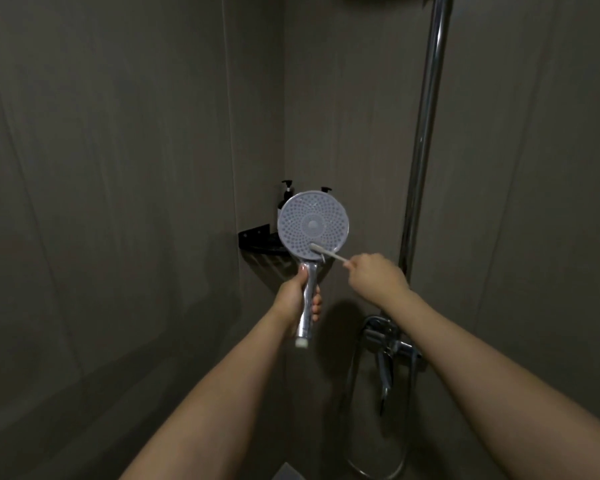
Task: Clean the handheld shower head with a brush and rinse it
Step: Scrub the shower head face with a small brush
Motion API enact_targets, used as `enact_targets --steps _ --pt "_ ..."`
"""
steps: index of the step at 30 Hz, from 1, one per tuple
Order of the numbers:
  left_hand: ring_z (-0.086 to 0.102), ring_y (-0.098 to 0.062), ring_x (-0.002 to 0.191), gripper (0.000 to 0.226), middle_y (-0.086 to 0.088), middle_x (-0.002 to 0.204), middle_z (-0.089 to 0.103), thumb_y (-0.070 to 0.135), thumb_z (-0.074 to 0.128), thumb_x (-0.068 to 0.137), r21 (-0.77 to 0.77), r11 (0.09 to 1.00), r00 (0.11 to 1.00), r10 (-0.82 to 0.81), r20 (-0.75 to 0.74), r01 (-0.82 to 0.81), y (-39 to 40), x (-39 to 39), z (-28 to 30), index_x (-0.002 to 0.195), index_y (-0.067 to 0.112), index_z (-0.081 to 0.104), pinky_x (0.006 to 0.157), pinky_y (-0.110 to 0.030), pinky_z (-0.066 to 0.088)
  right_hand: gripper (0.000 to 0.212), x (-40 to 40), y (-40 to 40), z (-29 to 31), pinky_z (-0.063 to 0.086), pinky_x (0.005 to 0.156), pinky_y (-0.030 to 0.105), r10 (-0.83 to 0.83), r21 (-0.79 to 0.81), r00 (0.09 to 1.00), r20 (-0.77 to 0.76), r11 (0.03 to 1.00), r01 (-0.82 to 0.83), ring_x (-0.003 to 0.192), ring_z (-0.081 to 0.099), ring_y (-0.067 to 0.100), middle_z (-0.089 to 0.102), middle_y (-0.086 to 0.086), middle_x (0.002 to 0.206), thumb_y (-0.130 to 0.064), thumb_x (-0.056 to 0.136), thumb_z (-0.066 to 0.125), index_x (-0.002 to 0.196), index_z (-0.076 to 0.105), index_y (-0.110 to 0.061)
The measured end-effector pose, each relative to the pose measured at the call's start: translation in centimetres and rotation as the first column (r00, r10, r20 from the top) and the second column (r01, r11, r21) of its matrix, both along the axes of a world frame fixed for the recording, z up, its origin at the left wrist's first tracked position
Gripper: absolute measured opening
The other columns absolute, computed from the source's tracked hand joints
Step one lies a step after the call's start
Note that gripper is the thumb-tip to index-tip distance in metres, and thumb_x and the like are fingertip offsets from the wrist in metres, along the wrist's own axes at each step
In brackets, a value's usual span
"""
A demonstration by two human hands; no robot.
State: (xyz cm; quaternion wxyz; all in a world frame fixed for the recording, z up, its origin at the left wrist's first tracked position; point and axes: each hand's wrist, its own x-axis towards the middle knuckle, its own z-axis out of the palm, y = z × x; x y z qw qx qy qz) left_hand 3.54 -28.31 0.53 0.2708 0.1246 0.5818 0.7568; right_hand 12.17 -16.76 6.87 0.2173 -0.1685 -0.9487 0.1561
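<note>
Head view: shower head point(313, 226) is held up in front of the corner shelf point(257, 239), nozzle face turned toward the camera. Left hand point(300, 297) is clenched around the chromed handle, low on the stem. Right hand point(374, 271) is closed on the brush point(326, 252), whose bristle end is pressed to the lower part of the disc. Plastic and chrome are judged light, rigid and likely slippery when wet, so a firm wrap on the handle is best kept, never on the rim. Mixer tap point(388, 341) is seen below.
</note>
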Motion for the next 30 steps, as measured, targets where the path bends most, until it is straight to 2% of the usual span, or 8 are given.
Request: enact_targets --steps 7,10,13,15,19,22,25,30 --pt "0.039 -0.011 0.033 0.054 0.0 0.043 0.043 0.056 0.03 0.095 -0.011 1.0 0.999 0.003 0.044 -0.002 0.8 0.7 -2.1 0.066 0.012 0.045 0.039 -0.015 0.033 0.035 0.1 1.1 -2.7 0.032 0.054 0.022 -0.232 -0.348 0.931 -0.283 0.929 0.126 0.076 0.057 0.026 0.067 0.019 0.101 -0.017 0.101 0.035 0.109 0.062 0.004" --pt "0.042 -0.011 0.035 0.051 -0.002 0.049 0.044 0.054 0.035 0.095 -0.011 0.999 0.999 0.044 0.029 -0.043 1.4 1.1 -3.4 0.069 0.012 0.048 0.039 -0.016 0.036 0.029 -0.2 0.5 -4.3 0.031 0.064 0.021 -0.103 -0.333 0.957 -0.271 0.943 0.007 0.085 0.058 0.028 0.063 0.019 0.097 -0.009 0.099 0.037 0.103 0.063 0.004" --pt "0.047 -0.012 0.04 0.038 -0.004 0.056 0.048 0.046 0.047 0.093 -0.016 0.995 0.995 0.099 0.006 -0.099 2.3 1.9 -5.3 0.077 0.012 0.051 0.04 -0.019 0.041 0.023 -0.9 -0.2 -6.0 0.03 0.057 0.018 -0.006 -0.384 0.953 -0.304 0.916 -0.116 0.086 0.054 0.02 0.058 0.013 0.098 -0.005 0.095 0.043 0.101 0.066 -0.001" --pt "0.051 -0.013 0.05 0.023 -0.004 0.063 0.052 0.034 0.053 0.093 -0.013 0.994 0.994 0.111 -0.005 -0.111 2.6 2.5 -7.0 0.085 0.013 0.054 0.048 -0.024 0.046 0.017 -1.2 -0.7 -6.7 0.034 0.06 0.01 -0.014 -0.573 0.938 -0.347 0.794 -0.201 0.082 0.053 0.011 0.058 0.006 0.097 -0.012 0.094 0.051 0.097 0.068 -0.008" --pt "0.063 -0.021 0.077 0.014 -0.008 0.082 0.065 0.023 0.055 0.091 0.065 0.994 0.988 0.074 0.139 -0.083 4.0 3.3 -9.5 0.1 0.013 0.062 0.071 -0.033 0.052 0.011 -1.5 -1.0 -8.2 0.05 0.067 0.017 -0.069 -0.804 0.929 -0.363 0.527 -0.275 0.078 0.064 0.013 0.065 -0.001 0.079 -0.012 0.089 0.06 0.091 0.07 -0.008" --pt "0.067 -0.022 0.076 0.018 -0.011 0.084 0.067 0.018 0.051 0.094 0.199 0.977 0.964 0.016 0.264 -0.071 5.1 3.5 -10.6 0.108 0.009 0.059 0.079 -0.04 0.054 0.008 -1.8 0.1 -9.9 0.047 0.06 0.015 -0.129 -0.785 0.934 -0.333 0.587 -0.199 0.067 0.06 0.005 0.061 -0.009 0.07 -0.008 0.086 0.063 0.085 0.069 -0.014" --pt "0.065 -0.026 0.084 0.013 -0.015 0.092 0.065 0.018 0.049 0.095 0.27 0.958 0.941 -0.003 0.339 -0.095 5.7 3.1 -11.1 0.096 0.008 0.058 0.092 -0.047 0.049 0.017 -2.1 1.9 -11.9 0.053 0.067 0.028 -0.154 -0.758 0.959 -0.236 0.646 -0.083 0.067 0.062 0.012 0.061 -0.007 0.067 -0.005 0.084 0.064 0.073 0.064 -0.018" --pt "0.068 -0.016 0.065 0.013 -0.011 0.082 0.066 0.004 0.053 0.091 0.205 0.977 0.958 -0.006 0.288 -0.056 7.0 2.6 -11.8 0.101 0.004 0.061 0.062 -0.026 0.059 0.027 -3.0 4.1 -14.6 0.058 0.058 0.036 -0.186 -0.79 0.973 -0.137 0.613 0.006 0.054 0.063 0.021 0.065 0.007 0.063 -0.005 0.08 0.07 0.061 0.057 -0.02"
